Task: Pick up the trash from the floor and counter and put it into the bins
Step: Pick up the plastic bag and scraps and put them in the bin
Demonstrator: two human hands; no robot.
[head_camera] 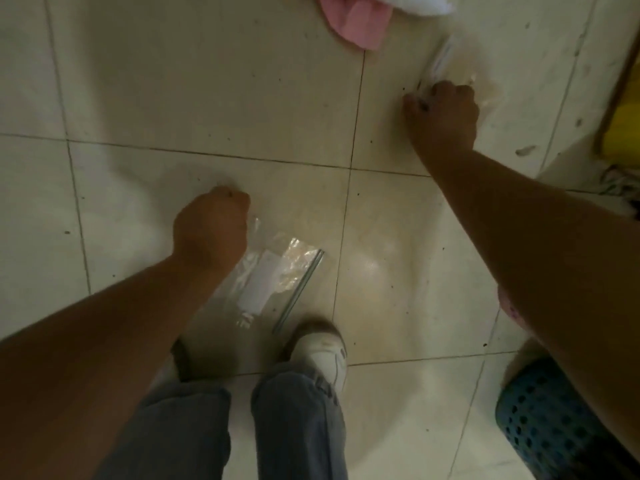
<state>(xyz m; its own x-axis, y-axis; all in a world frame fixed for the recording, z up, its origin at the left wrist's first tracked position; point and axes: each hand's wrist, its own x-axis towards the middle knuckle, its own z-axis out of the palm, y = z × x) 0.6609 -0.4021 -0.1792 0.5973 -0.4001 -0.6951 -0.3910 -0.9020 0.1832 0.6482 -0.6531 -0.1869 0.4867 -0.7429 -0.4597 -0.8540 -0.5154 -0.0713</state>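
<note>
I look straight down at a tiled floor. My left hand is closed on the corner of a clear zip bag that hangs or lies just ahead of my shoes; a white paper shows inside it. My right hand reaches far forward and its fingers are closed on the near end of a second clear plastic bag lying on the tiles, blurred by motion. A blue perforated bin stands at the bottom right, partly behind my right forearm.
A pink cloth and something white and fluffy lie at the top edge. A yellow object with a brown frame sits at the right edge. My jeans and white shoe fill the bottom centre.
</note>
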